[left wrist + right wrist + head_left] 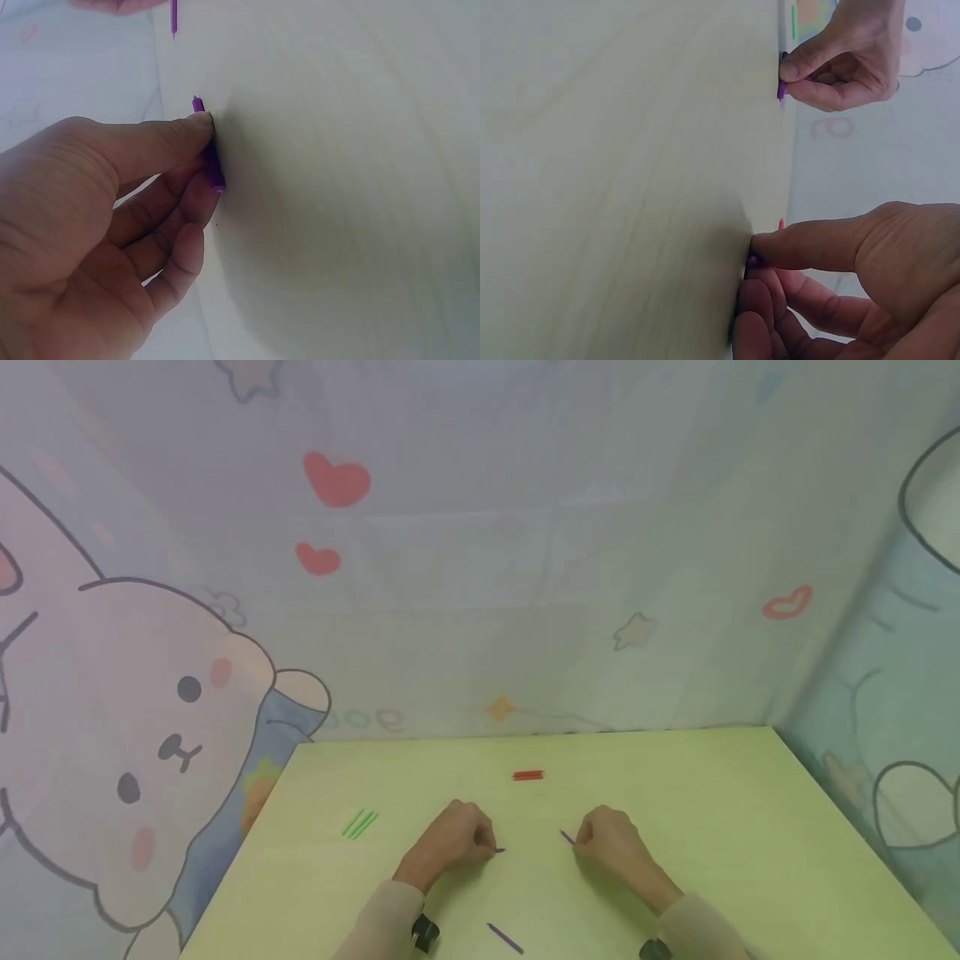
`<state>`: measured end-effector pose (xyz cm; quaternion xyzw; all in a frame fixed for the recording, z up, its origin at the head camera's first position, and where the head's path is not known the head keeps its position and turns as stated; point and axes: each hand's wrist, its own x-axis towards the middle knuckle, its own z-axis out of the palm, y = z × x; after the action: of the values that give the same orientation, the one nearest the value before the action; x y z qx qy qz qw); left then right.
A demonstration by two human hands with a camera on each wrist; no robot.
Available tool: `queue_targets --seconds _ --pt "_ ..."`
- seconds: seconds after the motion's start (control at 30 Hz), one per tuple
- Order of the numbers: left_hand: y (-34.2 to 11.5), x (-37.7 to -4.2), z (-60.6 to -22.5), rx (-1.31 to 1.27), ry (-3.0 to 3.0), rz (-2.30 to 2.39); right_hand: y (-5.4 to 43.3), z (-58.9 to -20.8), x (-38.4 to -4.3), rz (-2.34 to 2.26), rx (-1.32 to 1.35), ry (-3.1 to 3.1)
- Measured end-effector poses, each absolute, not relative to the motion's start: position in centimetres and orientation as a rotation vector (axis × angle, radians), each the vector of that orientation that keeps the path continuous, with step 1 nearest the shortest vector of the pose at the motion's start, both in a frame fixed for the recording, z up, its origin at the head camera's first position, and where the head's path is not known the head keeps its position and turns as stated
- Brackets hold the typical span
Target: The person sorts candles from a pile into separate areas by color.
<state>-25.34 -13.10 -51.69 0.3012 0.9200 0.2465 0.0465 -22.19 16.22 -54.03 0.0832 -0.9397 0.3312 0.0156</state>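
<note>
Between thumb and fingertips, my left hand [457, 833] pinches a short thin purple stick [214, 169] with a narrow tip, low over the table. To its right, my right hand [613, 843] pinches another purple stick [567, 837], whose pointed end sticks out toward the upper left in the head view. In the right wrist view its fingertips are close to the tabletop, and they hide most of that stick. A third purple stick [506, 938] lies slanted on the table near the front, between the two forearms.
Two red sticks [528, 775] lie side by side toward the back of the pale table [712, 793]. Several green sticks [362, 824] lie slanted at the left. A printed cloth [480, 568] hangs behind the table and along its sides.
</note>
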Motion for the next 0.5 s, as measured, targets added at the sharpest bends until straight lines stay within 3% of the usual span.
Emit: queue_targets --seconds 0.3,0.5 --pt "-13.2 -25.9 -51.3 0.937 2.760 0.777 18.2 -60.1 -25.7 1.029 0.278 -2.911" --pt "-12.9 -27.3 -50.9 1.001 2.788 0.787 18.3 -59.7 -25.2 1.085 0.295 -2.933"
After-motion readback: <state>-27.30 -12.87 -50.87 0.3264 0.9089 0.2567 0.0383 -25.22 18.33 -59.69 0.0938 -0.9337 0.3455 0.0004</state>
